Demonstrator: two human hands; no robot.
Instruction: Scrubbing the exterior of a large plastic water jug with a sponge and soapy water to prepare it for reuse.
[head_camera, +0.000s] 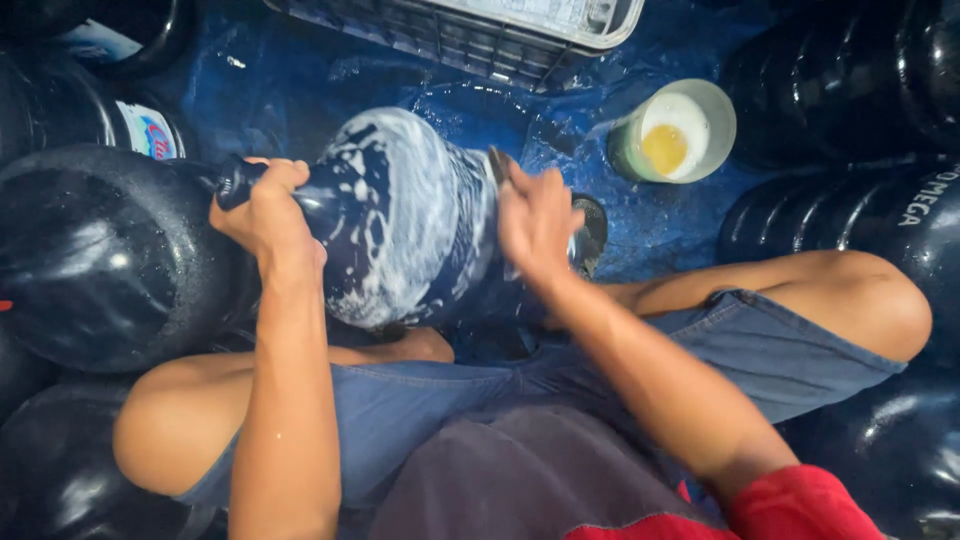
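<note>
The left hand's (268, 212) fingers gripped the neck of a soapy blue water jug (405, 215) lying sideways above the person's lap. The right hand (535, 222) pressed spread fingers against its base, near a cup (678, 130) on the wet blue floor (300, 80).

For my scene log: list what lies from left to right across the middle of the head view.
Large dark wet plastic jug lying at the left → left hand gripping a neck → soapy dark blue water jug → right hand → pale green cup of yellow liquid → dark ribbed jugs at the right.
</note>
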